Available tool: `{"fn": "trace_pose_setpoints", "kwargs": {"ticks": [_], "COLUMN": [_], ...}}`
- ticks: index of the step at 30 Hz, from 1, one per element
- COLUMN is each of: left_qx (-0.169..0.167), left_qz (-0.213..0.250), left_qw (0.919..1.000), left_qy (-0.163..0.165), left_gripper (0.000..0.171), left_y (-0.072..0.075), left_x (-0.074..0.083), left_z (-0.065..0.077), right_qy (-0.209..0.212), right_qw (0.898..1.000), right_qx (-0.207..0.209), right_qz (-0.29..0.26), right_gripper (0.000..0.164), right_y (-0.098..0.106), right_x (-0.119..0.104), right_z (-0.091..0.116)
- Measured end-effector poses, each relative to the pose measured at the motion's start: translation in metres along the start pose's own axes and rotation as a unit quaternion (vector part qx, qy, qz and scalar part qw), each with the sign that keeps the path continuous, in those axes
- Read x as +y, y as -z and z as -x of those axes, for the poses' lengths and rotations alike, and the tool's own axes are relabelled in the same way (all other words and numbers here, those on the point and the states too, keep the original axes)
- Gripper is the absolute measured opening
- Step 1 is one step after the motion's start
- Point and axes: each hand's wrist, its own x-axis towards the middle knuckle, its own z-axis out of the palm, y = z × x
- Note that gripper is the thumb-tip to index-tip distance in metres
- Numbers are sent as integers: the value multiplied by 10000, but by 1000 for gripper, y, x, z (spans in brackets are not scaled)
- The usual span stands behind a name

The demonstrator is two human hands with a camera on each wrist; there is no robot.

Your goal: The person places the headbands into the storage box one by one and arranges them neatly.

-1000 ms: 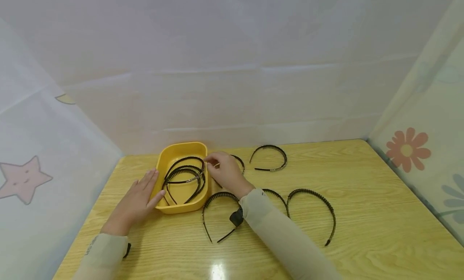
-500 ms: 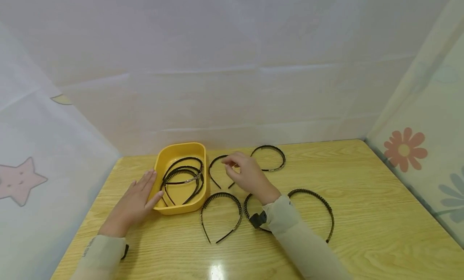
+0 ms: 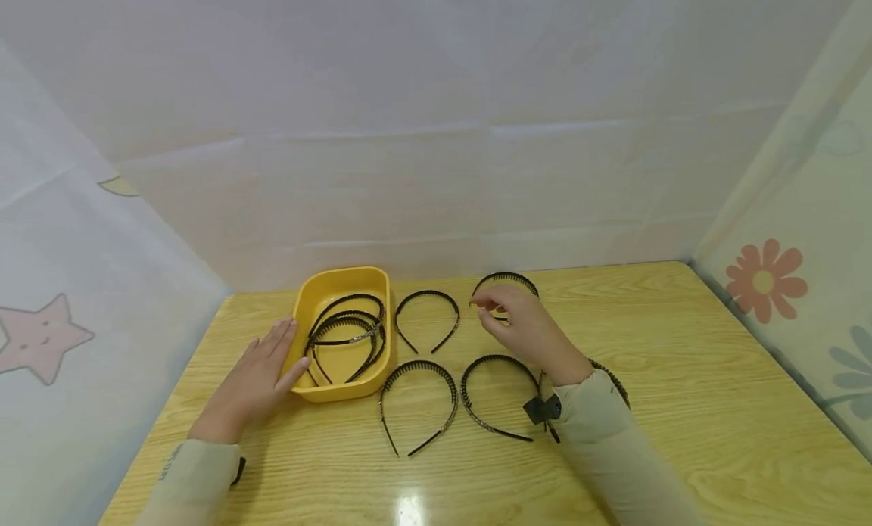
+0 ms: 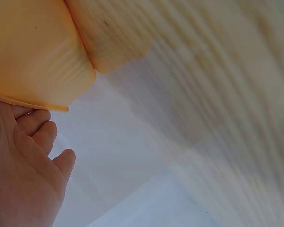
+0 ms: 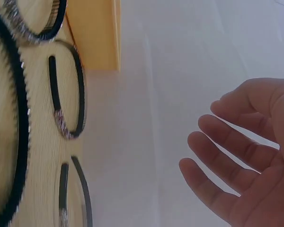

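My left hand (image 3: 248,390) rests with straightened fingers against the left rim of a yellow plastic basin (image 3: 341,393). Inside the basin lie several black toothed headbands (image 3: 344,342), overlapping. In the left wrist view, fingertips (image 4: 47,132) touch the underside of the basin's edge (image 4: 52,105). Above the table, my right hand (image 3: 527,325) hovers in front of a black headband (image 3: 506,275) at the back, hiding part of it. The right wrist view shows loosely bent, spread fingers (image 5: 217,156) with nothing between them.
More headbands lie on the wooden table (image 3: 715,405): one at back centre (image 3: 428,291), one at front left (image 3: 418,363), one at front centre (image 3: 500,357). My right forearm partly covers another headband (image 3: 616,382). White cloth walls (image 3: 422,170) enclose the back and sides.
My right hand has moved right from the basin's right rim, past the back-centre headband, to the back-right one. The left hand stays at the basin.
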Motion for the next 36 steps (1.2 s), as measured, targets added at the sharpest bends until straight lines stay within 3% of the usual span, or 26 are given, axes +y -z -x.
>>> {"fn": "trace_pose_setpoints", "kwargs": {"ticks": [10, 18, 36], "left_qx": [0, 10, 86], "left_qz": [27, -19, -29], "left_qw": [10000, 10000, 10000], "left_qy": [9, 8, -9], "left_gripper": [77, 78, 78], "left_y": [0, 1, 2], "left_x": [1, 2, 2], "left_z": [-1, 0, 1], "right_qy": [-732, -1055, -1692], "right_qw": [9952, 9869, 9689], "right_qx": [-612, -1139, -1662], "right_qz": [224, 436, 700], "right_gripper": [29, 30, 34], "right_y": [25, 43, 67], "right_x": [33, 55, 82], "right_z": [25, 45, 73]}}
